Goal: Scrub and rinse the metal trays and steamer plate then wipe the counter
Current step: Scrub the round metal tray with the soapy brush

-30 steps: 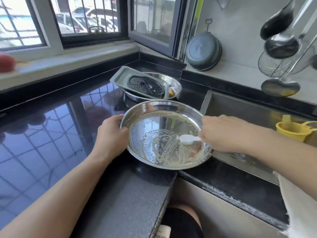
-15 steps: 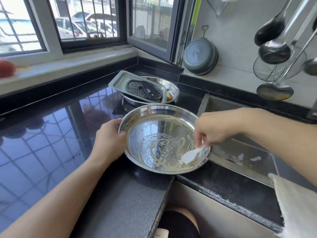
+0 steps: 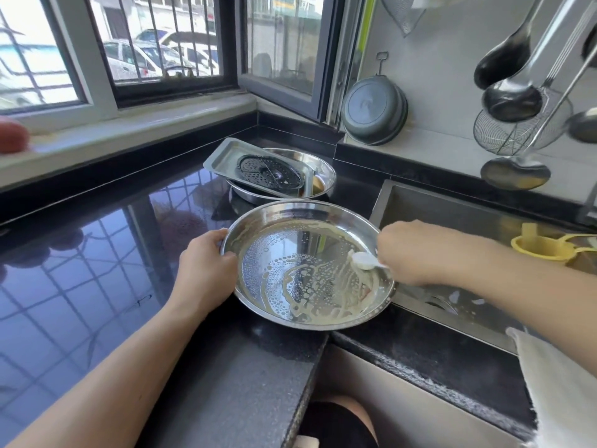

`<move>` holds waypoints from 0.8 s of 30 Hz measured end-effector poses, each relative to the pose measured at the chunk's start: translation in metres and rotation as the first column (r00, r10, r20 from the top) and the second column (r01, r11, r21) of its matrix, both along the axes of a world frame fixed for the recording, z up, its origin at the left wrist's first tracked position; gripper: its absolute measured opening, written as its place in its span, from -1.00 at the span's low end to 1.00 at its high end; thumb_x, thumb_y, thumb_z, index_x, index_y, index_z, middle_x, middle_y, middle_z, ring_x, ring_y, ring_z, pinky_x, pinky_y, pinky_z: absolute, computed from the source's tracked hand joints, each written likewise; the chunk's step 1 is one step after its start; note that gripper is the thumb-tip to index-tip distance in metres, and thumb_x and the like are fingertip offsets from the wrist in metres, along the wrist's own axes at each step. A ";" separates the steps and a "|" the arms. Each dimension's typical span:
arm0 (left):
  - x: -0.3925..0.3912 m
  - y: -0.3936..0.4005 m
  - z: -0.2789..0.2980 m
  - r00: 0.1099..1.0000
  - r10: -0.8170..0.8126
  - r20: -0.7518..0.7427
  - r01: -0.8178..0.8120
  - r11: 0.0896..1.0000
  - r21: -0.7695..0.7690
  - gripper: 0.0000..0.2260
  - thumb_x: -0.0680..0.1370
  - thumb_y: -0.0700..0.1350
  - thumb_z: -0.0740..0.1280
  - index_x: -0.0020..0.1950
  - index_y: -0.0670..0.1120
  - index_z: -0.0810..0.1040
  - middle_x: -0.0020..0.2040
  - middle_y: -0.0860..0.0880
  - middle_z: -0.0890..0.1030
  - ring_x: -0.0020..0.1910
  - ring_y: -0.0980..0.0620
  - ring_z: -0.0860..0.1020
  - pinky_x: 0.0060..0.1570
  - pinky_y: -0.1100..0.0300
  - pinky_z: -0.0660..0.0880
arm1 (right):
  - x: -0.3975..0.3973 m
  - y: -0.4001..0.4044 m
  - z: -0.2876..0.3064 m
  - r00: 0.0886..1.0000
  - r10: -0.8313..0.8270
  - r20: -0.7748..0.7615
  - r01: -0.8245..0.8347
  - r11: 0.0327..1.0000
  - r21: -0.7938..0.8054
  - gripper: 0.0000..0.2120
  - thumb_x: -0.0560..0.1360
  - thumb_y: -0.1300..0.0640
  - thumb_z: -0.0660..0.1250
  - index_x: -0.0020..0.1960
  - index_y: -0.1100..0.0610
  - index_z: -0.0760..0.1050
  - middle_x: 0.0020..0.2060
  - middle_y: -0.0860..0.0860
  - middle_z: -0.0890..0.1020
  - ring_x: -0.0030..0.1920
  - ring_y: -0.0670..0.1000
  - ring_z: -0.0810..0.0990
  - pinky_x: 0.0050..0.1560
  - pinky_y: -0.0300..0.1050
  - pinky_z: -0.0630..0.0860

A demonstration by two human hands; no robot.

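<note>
Head view, one entry.

Centre of frame: round shallow stainless-steel tray (image 3: 307, 266), tilted slightly, resting at the corner of the glossy black stone surface (image 3: 97, 270) with its right rim overhanging the steel sink (image 3: 452, 215). Its floor is streaked with beige residue and beaded suds.

Left hand (image 3: 206, 270): grip curled over the tray's left rim, thumb on the inside edge, steadying it.

Right hand (image 3: 416, 253): grip pinched on the handle of a small white brush (image 3: 363, 260), whose head touches the tray floor at centre right. The bristles are hidden beneath the head.

Upper centre: rectangular steel tray (image 3: 226, 160) lying slanted across a second round steel basin (image 3: 323, 169), with a dark perforated steamer plate (image 3: 269, 171) resting in the rectangular tray — all apart from the hands.

Right edge: yellow plastic cup (image 3: 542, 247) in the sink; pale cloth (image 3: 565, 383) draped at lower right. Upper right: hanging ladles and a wire skimmer (image 3: 517, 130); a dark pan (image 3: 374, 108) on the wall.

Step in hand, as judged: scrubbing the first round tray. Residue remains across the floor, so the task looks early. The next move calls for working the brush over the lower streaks, the left hand keeping the rim firm — then a rinse over the sink.
</note>
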State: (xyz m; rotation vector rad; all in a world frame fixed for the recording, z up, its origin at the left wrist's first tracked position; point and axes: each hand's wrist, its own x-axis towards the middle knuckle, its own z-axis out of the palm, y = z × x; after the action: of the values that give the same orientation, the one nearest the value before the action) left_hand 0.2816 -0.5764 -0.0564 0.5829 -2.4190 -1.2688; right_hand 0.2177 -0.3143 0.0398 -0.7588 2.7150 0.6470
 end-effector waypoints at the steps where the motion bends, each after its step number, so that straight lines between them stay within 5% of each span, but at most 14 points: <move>1: 0.000 0.000 0.000 1.000 0.000 0.000 0.000 1.000 0.000 -0.58 0.48 -0.29 0.25 0.16 0.09 0.71 -0.05 0.12 0.73 0.02 0.00 0.65 -0.03 0.13 0.48 | 0.006 -0.002 -0.001 0.999 0.003 0.043 -0.003 1.000 0.000 -0.76 0.56 0.30 0.23 -0.28 0.16 0.42 -0.30 0.05 0.48 -0.39 0.02 0.43 -0.32 -0.10 0.46; 3: -0.001 -0.001 0.000 1.000 0.004 -0.005 -0.004 1.000 0.009 -0.58 0.49 -0.29 0.25 0.16 0.09 0.72 -0.05 0.13 0.73 0.00 0.03 0.65 -0.04 0.14 0.48 | 0.019 -0.006 0.003 0.977 0.073 0.199 -0.068 0.997 -0.030 -0.81 0.60 0.22 0.25 -0.03 0.15 0.65 -0.19 0.01 0.64 -0.24 0.04 0.55 -0.16 -0.08 0.54; 5: 0.000 0.000 0.001 1.000 0.004 -0.002 -0.004 1.000 0.013 -0.58 0.50 -0.30 0.25 0.16 0.09 0.72 -0.06 0.13 0.72 -0.01 0.05 0.65 -0.06 0.14 0.47 | 0.021 -0.008 0.016 0.963 0.081 0.258 -0.087 0.996 0.012 -0.75 0.62 0.16 0.28 0.22 0.04 0.65 0.05 -0.04 0.70 -0.03 0.07 0.62 -0.04 -0.11 0.57; 8: 0.001 0.001 0.001 1.000 0.002 -0.004 -0.002 1.000 0.021 -0.58 0.49 -0.30 0.25 0.17 0.09 0.72 -0.07 0.15 0.72 -0.03 0.08 0.64 -0.08 0.15 0.48 | 0.005 -0.003 0.028 0.995 0.042 0.094 -0.058 0.982 0.182 -0.76 0.53 0.29 0.26 -0.04 0.04 0.65 -0.17 0.01 0.63 -0.25 0.09 0.49 -0.31 -0.16 0.42; 10: 0.001 0.001 0.000 1.000 0.001 -0.004 0.000 1.000 0.022 -0.59 0.50 -0.29 0.25 0.15 0.10 0.71 -0.07 0.17 0.71 -0.04 0.12 0.64 -0.11 0.17 0.47 | -0.002 -0.002 0.032 0.994 0.067 0.088 -0.085 0.971 0.224 -0.77 0.52 0.29 0.28 -0.02 0.05 0.67 -0.20 0.01 0.60 -0.30 0.01 0.41 -0.37 -0.19 0.34; 13: 0.000 0.001 0.000 1.000 0.006 -0.012 -0.006 1.000 0.021 -0.58 0.50 -0.29 0.26 0.17 0.12 0.71 -0.07 0.17 0.71 -0.02 0.07 0.65 -0.06 0.15 0.48 | 0.005 -0.012 0.018 0.949 0.174 0.263 -0.199 0.978 0.068 -0.70 0.60 0.19 0.35 0.25 -0.09 0.65 0.07 -0.15 0.70 -0.15 -0.11 0.50 -0.20 -0.27 0.42; 16: 0.000 0.001 0.000 1.000 0.009 -0.014 -0.009 1.000 0.005 -0.58 0.51 -0.29 0.26 0.18 0.10 0.72 -0.04 0.14 0.72 0.02 0.04 0.64 -0.05 0.16 0.44 | 0.005 -0.018 0.001 0.924 0.251 0.290 -0.218 0.965 -0.143 -0.71 0.60 0.16 0.37 0.27 -0.08 0.64 0.03 -0.23 0.66 -0.17 -0.20 0.47 -0.08 -0.30 0.41; 20: 0.000 0.001 0.000 1.000 0.002 -0.025 -0.003 1.000 -0.020 -0.58 0.49 -0.29 0.25 0.17 0.08 0.72 -0.04 0.12 0.73 0.02 0.04 0.62 -0.08 0.19 0.43 | -0.011 -0.005 0.011 0.958 0.134 0.254 -0.123 0.991 -0.056 -0.71 0.57 0.15 0.40 0.24 -0.11 0.65 0.13 -0.21 0.68 -0.03 -0.14 0.59 0.11 -0.17 0.55; 24: 0.000 0.000 -0.003 1.000 -0.007 -0.023 0.007 1.000 -0.005 -0.60 0.52 -0.28 0.25 0.18 0.07 0.72 -0.02 0.13 0.73 0.04 0.06 0.63 -0.12 0.24 0.44 | 0.010 -0.033 -0.018 0.918 0.226 0.324 -0.132 0.948 -0.288 -0.72 0.58 0.06 0.39 0.27 -0.15 0.63 -0.14 -0.29 0.55 0.03 -0.14 0.51 0.12 -0.24 0.43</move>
State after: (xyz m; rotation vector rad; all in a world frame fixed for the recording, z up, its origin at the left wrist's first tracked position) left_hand 0.2813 -0.5760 -0.0590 0.5563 -2.4070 -1.2650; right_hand 0.2274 -0.3476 0.0215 -1.0844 2.4355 0.1583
